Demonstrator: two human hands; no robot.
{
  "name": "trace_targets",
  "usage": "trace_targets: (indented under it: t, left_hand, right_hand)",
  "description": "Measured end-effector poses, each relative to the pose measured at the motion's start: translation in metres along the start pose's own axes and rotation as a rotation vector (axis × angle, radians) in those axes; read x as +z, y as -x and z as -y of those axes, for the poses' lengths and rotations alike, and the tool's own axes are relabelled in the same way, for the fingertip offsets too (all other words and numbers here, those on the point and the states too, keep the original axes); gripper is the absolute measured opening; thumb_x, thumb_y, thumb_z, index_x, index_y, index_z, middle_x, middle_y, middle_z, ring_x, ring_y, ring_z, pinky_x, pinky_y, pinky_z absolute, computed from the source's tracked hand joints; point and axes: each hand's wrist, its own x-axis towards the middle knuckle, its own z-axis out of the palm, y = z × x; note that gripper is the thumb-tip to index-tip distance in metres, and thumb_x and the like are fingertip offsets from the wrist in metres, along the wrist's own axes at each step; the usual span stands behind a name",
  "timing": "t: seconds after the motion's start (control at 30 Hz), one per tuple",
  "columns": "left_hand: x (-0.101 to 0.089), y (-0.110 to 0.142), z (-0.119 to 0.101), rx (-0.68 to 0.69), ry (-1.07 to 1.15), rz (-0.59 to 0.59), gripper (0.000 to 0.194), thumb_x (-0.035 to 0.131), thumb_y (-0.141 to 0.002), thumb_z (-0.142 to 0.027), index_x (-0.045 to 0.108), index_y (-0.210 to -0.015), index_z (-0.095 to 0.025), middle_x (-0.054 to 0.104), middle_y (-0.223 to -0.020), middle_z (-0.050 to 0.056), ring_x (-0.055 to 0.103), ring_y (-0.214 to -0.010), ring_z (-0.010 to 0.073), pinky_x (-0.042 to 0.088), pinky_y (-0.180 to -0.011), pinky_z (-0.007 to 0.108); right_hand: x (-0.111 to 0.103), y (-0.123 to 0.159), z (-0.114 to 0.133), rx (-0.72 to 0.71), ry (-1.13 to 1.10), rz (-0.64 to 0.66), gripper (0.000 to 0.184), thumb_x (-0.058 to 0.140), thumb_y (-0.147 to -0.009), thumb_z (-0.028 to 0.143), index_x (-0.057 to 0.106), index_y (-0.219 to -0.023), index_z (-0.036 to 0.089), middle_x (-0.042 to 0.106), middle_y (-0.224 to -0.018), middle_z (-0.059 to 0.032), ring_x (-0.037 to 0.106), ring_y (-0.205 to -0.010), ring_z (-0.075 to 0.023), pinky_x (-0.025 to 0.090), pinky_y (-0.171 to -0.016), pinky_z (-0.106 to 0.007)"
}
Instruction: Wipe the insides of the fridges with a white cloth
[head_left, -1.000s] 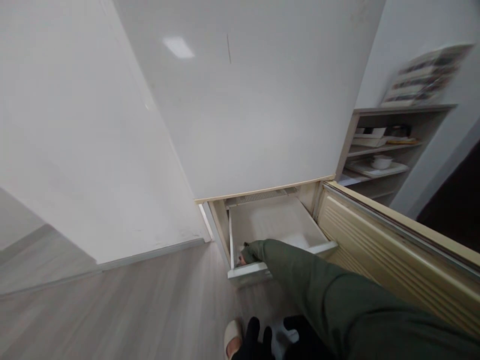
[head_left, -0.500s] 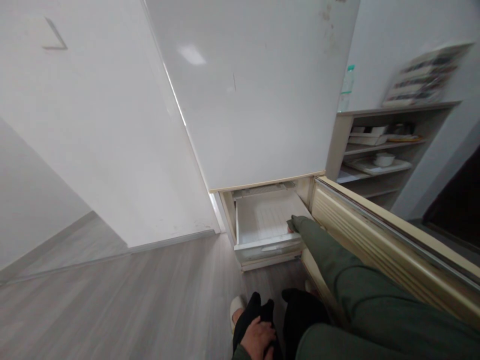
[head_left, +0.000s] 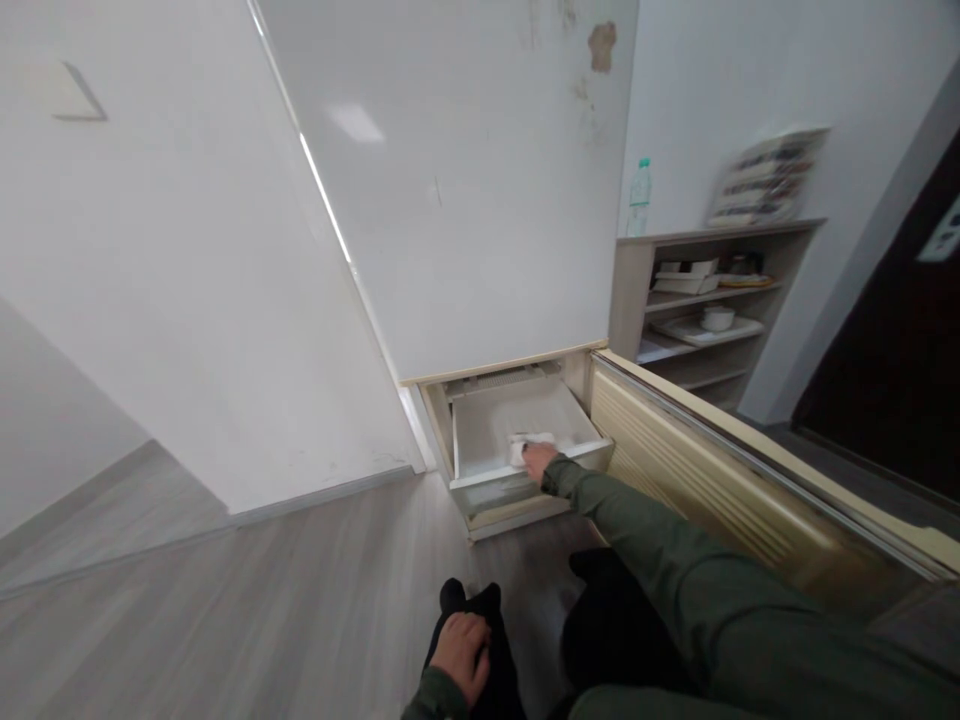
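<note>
My right hand (head_left: pixel 538 460) is closed around a white cloth (head_left: pixel 517 452), blurred by motion, inside the front part of a white pulled-out drawer (head_left: pixel 480 474). This drawer belongs to the lower compartment of a white fridge (head_left: pixel 480 240). To the right of my forearm, the cream inner side of the compartment's door (head_left: pixel 645 440) stands swung out. My left hand (head_left: pixel 461 650) lies on my left knee, holding nothing, its fingers loosely spread over the dark trousers.
Beyond the door is a low shelf unit (head_left: pixel 634 290) with trays and a white cup (head_left: pixel 718 318). A plastic bottle (head_left: pixel 639 197) and a wrapped stack (head_left: pixel 769 178) stand on its top. A white wall (head_left: pixel 225 300) flanks the fridge on the left, above grey wood-look floor (head_left: pixel 315 600).
My right hand has moved left along the drawer, and the white cloth in it now shows. The view has shifted right. My left hand stays on my knee.
</note>
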Motion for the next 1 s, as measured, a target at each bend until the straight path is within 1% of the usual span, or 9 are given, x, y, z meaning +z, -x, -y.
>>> trace_targets:
  t: [0.13,0.23,0.37,0.5,0.6,0.7,0.87,0.93,1.0]
  left_hand:
    - [0.009,0.007,0.003,0.004,0.008,-0.008,0.017,0.044,-0.074,-0.009,0.055,-0.083,-0.018,0.064,-0.085,0.007,0.061,-0.082,0.0213,0.051,-0.083,0.041]
    - [0.021,0.011,0.012,0.012,0.009,-0.044,0.015,0.042,-0.071,-0.012,0.053,-0.079,-0.018,0.062,-0.080,0.007,0.059,-0.078,0.0226,0.050,-0.078,0.043]
    - [0.036,0.018,0.023,0.099,-0.041,-0.070,0.041,0.046,-0.062,-0.017,0.059,-0.100,-0.019,0.068,-0.100,0.010,0.063,-0.100,0.0282,0.047,-0.097,0.054]
    - [0.048,0.025,0.028,0.126,-0.028,-0.057,0.051,0.048,-0.057,-0.018,0.059,-0.106,-0.022,0.070,-0.107,0.008,0.061,-0.111,0.0292,0.043,-0.105,0.058]
    - [0.055,0.029,0.026,0.135,0.007,-0.116,0.048,0.048,-0.055,-0.020,0.060,-0.102,-0.021,0.070,-0.101,0.008,0.063,-0.105,0.0297,0.046,-0.100,0.059]
    - [0.057,0.033,0.023,0.101,0.042,-0.113,0.046,0.048,-0.055,-0.022,0.061,-0.099,-0.021,0.070,-0.100,0.009,0.064,-0.104,0.0306,0.047,-0.099,0.060]
    - [0.056,0.039,0.027,0.167,0.013,-0.117,0.047,0.048,-0.058,-0.020,0.059,-0.103,-0.021,0.070,-0.101,0.010,0.065,-0.104,0.0293,0.050,-0.098,0.058]
    - [0.054,0.038,0.029,0.230,-0.020,-0.125,0.050,0.048,-0.057,-0.020,0.058,-0.106,-0.021,0.070,-0.100,0.010,0.066,-0.102,0.0288,0.053,-0.096,0.056]
    - [0.049,0.034,0.028,0.287,-0.032,-0.137,0.051,0.047,-0.056,-0.020,0.057,-0.106,-0.020,0.071,-0.098,0.010,0.067,-0.099,0.0289,0.055,-0.091,0.055]
  right_hand:
    - [-0.009,0.054,-0.074,0.216,0.073,-0.050,0.034,0.050,-0.088,0.006,0.071,-0.115,0.002,0.067,-0.123,-0.0243,0.060,-0.121,-0.0304,0.042,-0.108,-0.040]
    - [-0.005,0.074,-0.087,0.293,0.089,-0.102,0.039,0.050,-0.087,0.006,0.070,-0.121,0.003,0.064,-0.130,-0.0229,0.056,-0.128,-0.0292,0.039,-0.113,-0.041]
    - [0.036,0.063,-0.036,0.236,0.049,-0.179,0.033,0.054,-0.088,0.011,0.076,-0.113,0.010,0.068,-0.127,-0.0175,0.055,-0.130,-0.0285,0.033,-0.120,-0.045]
    - [0.095,0.026,0.031,-0.144,0.029,-0.353,0.037,0.056,-0.090,0.015,0.073,-0.123,0.018,0.059,-0.140,-0.0149,0.051,-0.135,-0.0284,0.037,-0.116,-0.048]
    - [0.120,0.006,0.039,-0.345,0.080,-0.426,0.037,0.053,-0.095,0.019,0.071,-0.127,0.020,0.054,-0.147,-0.0129,0.047,-0.139,-0.0259,0.039,-0.114,-0.046]
    - [0.126,0.011,-0.002,-0.324,0.129,-0.423,0.043,0.047,-0.095,0.014,0.067,-0.132,0.023,0.056,-0.146,-0.0074,0.046,-0.140,-0.0211,0.034,-0.118,-0.042]
    - [0.123,0.064,-0.096,0.048,0.149,-0.520,0.040,0.045,-0.096,0.016,0.072,-0.124,0.026,0.049,-0.152,-0.0100,0.036,-0.147,-0.0276,0.020,-0.123,-0.054]
    - [0.121,0.083,-0.109,0.160,0.137,-0.489,0.046,0.043,-0.096,0.014,0.070,-0.128,0.031,0.045,-0.155,-0.0075,0.034,-0.148,-0.0281,0.022,-0.122,-0.056]
    - [0.119,0.093,-0.100,0.274,0.105,-0.426,0.051,0.040,-0.096,0.011,0.066,-0.134,0.033,0.041,-0.157,-0.0076,0.033,-0.149,-0.0292,0.024,-0.121,-0.057]
